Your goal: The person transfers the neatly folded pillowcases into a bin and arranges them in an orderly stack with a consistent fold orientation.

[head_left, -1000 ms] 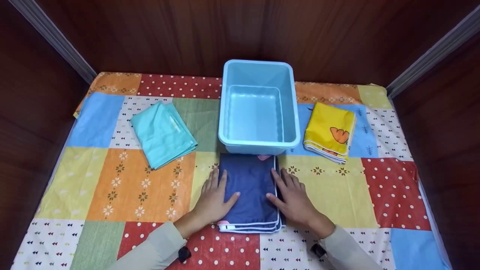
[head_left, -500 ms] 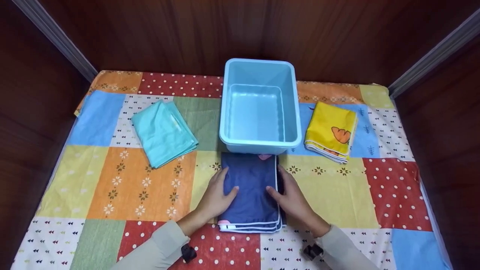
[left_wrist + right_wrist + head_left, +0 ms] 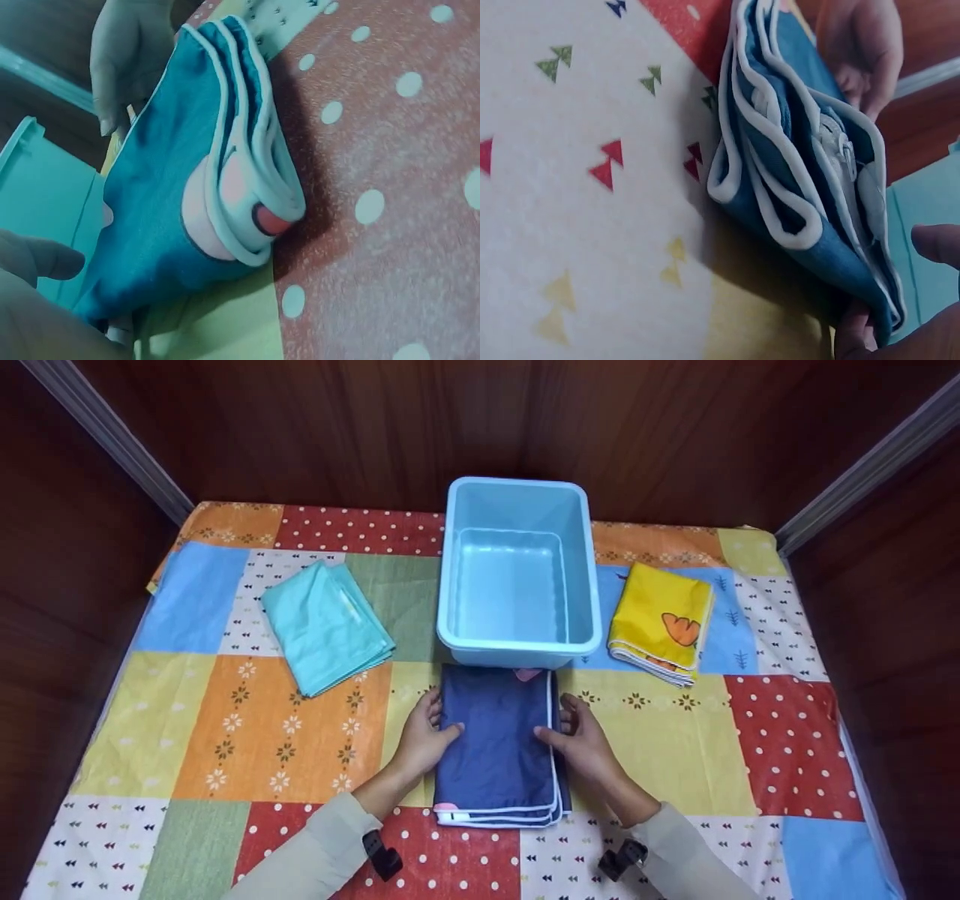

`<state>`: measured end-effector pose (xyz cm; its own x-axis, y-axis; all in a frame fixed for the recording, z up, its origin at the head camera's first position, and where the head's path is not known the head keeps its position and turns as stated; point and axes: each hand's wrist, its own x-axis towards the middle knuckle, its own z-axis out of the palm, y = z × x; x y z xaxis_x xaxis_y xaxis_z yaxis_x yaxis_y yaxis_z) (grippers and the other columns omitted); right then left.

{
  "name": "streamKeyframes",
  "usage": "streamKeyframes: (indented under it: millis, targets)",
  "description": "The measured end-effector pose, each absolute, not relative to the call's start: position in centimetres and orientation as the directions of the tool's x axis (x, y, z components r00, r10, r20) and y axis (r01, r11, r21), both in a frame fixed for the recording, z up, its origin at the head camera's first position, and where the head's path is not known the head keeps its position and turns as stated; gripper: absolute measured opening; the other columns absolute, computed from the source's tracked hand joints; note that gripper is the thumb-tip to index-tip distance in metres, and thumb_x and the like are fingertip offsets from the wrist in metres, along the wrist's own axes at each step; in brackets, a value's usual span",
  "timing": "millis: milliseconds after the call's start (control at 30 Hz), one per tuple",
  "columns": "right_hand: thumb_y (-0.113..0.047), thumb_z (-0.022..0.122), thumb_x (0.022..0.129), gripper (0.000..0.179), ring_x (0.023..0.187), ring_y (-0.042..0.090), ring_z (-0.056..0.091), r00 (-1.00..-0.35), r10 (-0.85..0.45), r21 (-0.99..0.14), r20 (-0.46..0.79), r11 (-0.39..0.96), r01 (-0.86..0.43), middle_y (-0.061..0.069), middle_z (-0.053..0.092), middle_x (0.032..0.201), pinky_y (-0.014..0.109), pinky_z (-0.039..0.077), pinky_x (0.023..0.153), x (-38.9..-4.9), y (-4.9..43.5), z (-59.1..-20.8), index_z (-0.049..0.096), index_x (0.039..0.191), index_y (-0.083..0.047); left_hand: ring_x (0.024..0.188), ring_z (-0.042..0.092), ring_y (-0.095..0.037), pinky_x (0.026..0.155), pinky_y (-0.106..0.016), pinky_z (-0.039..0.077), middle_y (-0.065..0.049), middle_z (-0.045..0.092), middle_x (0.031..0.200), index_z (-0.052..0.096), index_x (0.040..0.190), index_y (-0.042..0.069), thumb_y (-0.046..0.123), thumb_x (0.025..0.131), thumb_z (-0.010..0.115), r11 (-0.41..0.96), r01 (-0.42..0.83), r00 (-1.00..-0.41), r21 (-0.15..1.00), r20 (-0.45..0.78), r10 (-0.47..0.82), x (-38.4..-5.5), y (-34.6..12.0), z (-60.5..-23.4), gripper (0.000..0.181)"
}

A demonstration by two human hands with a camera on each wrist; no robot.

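A folded navy cloth (image 3: 496, 742) with white piped edges lies in front of the blue bin in the head view. A white zip shows among its layers (image 3: 844, 150) in the right wrist view, and a pink-and-white print at one corner (image 3: 206, 210) in the left wrist view. My left hand (image 3: 421, 735) grips its left side, thumb over the top and fingers curled at the edge. On the opposite side my right hand (image 3: 589, 739) holds it likewise, with a fingertip (image 3: 855, 330) tucked beneath the fold.
The light blue plastic bin (image 3: 517, 648) stands at the back centre with nothing in it. To its left lies a folded turquoise cloth (image 3: 322, 630), to its right a folded yellow one (image 3: 660, 611) with orange prints. Dark wood panels (image 3: 360, 435) border the patchwork-covered table (image 3: 300, 750).
Both hands have gone from lying with straight fingers along the navy cloth's sides to curling their fingers at its edges, thumbs on top. The bin and other cloths stay put.
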<state>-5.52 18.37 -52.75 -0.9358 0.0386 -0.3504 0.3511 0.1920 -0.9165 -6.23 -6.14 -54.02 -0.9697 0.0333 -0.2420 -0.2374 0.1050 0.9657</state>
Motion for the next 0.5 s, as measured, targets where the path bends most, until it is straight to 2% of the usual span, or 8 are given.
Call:
streamKeyframes:
  millis: [100,333,500]
  targets:
    - [0.007,0.073,0.084,0.078,0.102,0.027,0.052,-0.941,0.041,-0.926,-0.336,0.17,0.338,0.019,0.054,0.114,0.023,0.049,0.077,-5.52,18.19,-53.05,0.032,0.15,0.012,0.129,0.049,-0.046,0.109,-0.054,0.041,-0.037,0.047,0.143,0.031,0.148,-0.02,-0.012,0.087,0.062,0.069,-0.27,-0.961,0.96,-0.274,0.045,-6.39,-6.2,-54.15,0.069]
    - [0.019,0.065,0.08,0.065,0.085,0.019,0.048,-0.951,0.019,-0.942,-0.309,0.129,0.309,0.009,0.049,0.095,0.023,0.045,0.07,-5.77,18.24,-53.54,0.044,0.141,0.014,0.122,0.054,-0.042,0.105,-0.05,0.045,-0.033,0.055,0.135,0.042,0.143,-0.018,-0.017,0.086,0.054,0.041,-0.246,-0.965,0.968,-0.249,0.081,-6.36,-6.25,-54.2,0.058]
    - [0.021,0.061,0.079,0.051,0.08,0.016,0.052,-0.948,0.002,-0.945,-0.319,0.078,0.318,0.007,0.056,0.089,0.024,0.048,0.066,-5.81,18.34,-53.56,0.054,0.129,0.016,0.115,0.054,-0.038,0.1,-0.044,0.043,-0.03,0.058,0.127,0.046,0.139,-0.017,-0.018,0.085,0.053,0.015,-0.233,-0.971,0.972,-0.233,0.056,-6.24,-6.3,-54.36,0.054]
